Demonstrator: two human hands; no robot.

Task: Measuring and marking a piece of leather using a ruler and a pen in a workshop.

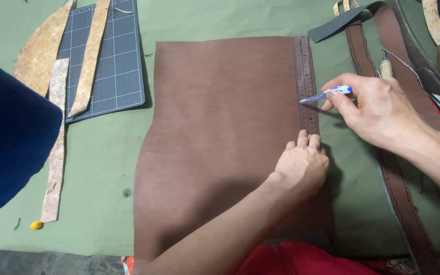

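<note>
From my remote station I log the scene by size. The green work surface (108, 153) covers nearly the whole view. On it lies the brown leather sheet (220, 137), flat, its upper edge straight and its lower left edge flaring outward. No cut or drawn line is visible on the sheet. At upper left sits a dark gridded cutting mat (113, 66) with a pale cork-like strip (91, 56) laid diagonally across it. A second, speckled strip (56, 147) runs down the cloth beside the mat. To the right of the sheet, a long stitched brown strap (383, 153) runs top to bottom.

Along the sheet's right edge lies a steel ruler (306, 84), on the leather and parallel to that edge. The left hand (301, 165) presses fingertips down on the ruler's lower end; it pins rather than grasps, palm down, fingers together. The right hand (378, 109) is closed around a blue-and-white pen-like tool (327, 94), pinched between thumb and fingers, its tip touching the ruler's right edge about midway along.

My judgement: the work stands at the marking or scoring stage. The ruler is set and held; the stroke along it appears barely begun, and the length toward the left hand remains.
</note>
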